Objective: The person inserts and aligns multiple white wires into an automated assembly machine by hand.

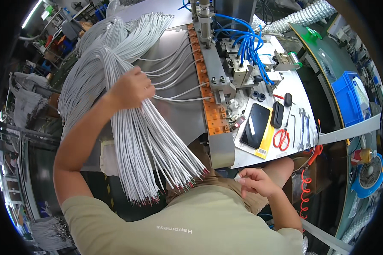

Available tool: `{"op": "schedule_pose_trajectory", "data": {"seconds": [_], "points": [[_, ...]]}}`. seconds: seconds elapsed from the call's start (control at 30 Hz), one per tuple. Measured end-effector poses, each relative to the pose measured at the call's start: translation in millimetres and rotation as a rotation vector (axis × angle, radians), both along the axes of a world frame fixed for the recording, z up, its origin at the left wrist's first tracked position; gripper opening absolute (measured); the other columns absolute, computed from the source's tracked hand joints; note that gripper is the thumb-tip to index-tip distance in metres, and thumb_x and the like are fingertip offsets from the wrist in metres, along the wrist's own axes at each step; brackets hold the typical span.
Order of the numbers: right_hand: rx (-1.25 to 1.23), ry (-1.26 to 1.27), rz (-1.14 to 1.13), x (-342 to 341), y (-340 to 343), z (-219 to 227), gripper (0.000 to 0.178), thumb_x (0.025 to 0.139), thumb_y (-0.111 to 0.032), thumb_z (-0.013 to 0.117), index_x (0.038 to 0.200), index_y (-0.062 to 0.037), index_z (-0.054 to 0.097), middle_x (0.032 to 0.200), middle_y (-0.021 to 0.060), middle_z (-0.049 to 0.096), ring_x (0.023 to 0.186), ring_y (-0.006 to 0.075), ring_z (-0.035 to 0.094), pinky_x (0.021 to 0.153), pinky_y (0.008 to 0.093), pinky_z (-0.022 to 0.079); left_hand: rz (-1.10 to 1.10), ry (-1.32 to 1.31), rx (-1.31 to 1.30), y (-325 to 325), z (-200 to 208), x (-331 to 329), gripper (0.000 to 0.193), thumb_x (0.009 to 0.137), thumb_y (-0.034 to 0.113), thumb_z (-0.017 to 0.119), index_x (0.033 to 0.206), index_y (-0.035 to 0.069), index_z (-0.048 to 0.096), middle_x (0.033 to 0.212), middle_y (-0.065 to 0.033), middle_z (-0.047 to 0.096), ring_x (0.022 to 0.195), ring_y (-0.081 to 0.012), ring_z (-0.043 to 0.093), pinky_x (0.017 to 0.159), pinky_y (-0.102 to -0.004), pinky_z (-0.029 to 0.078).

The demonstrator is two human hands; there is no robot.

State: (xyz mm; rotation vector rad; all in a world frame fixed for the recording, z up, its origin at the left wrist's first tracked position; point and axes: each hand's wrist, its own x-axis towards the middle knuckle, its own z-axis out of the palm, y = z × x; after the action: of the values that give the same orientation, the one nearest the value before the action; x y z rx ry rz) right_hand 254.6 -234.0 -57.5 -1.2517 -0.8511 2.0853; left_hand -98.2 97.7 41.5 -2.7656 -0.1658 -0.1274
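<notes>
My left hand (133,88) is closed over a thick bundle of white cables (134,144), near the middle of its length. The cables' cut ends fan out below it, with small coloured wire tips toward my lap. Several single cables (174,76) run from beside this hand to an orange block strip (203,80) on the machine's edge. Low on the right, my right hand (258,182) pinches a small white piece (238,177) between thumb and fingers, away from the cables. What that piece is, I cannot make out.
A machine with blue air hoses (247,40) rises beyond the strip. On its white surface lie a phone (256,124), red-handled scissors (281,138), a black case (278,114) and wrenches (302,127). At the right are a blue bin (347,97), a fan (369,174) and a red coiled hose (304,191).
</notes>
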Motion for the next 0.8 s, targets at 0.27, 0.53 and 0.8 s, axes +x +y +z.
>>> {"op": "schedule_pose_trajectory", "data": {"seconds": [0.27,0.53,0.8], "points": [[0.187,-0.01,-0.041,19.6,19.6,0.0,0.018,0.096,-0.009,0.062,0.111,-0.0015,0.056,0.082,0.0045,0.065,0.06,0.0133,0.066,0.052,0.0222,0.046,-0.012,0.123,-0.129,-145.4,-2.4,77.1,0.004,0.074,0.014,0.062,0.077,0.011,0.06,0.074,-0.0016,0.053,0.076,-0.02,0.057,0.076,-0.0369,0.047],[0.503,-0.22,-0.702,-33.1,81.2,16.8,0.013,0.094,-0.007,0.065,0.103,-0.0036,0.055,0.068,0.0014,0.061,0.055,0.0092,0.059,0.048,0.0243,0.042,0.121,-0.128,-1.181,-103.5,-11.8,108.5,0.014,0.092,0.011,0.062,0.102,0.001,0.062,0.071,-0.0042,0.062,0.058,-0.0152,0.057,0.055,-0.0257,0.046],[1.384,-1.035,-0.626,-73.1,92.7,27.2,0.021,0.08,-0.002,0.075,0.095,-0.0056,0.06,0.064,0.0042,0.056,0.052,0.0179,0.049,0.054,0.0318,0.036,0.455,-0.269,-1.841,-99.4,-28.7,97.7,0.025,0.096,0.023,0.066,0.112,0.004,0.066,0.085,-0.0017,0.069,0.065,-0.0014,0.056,0.057,-0.0198,0.046]]}}
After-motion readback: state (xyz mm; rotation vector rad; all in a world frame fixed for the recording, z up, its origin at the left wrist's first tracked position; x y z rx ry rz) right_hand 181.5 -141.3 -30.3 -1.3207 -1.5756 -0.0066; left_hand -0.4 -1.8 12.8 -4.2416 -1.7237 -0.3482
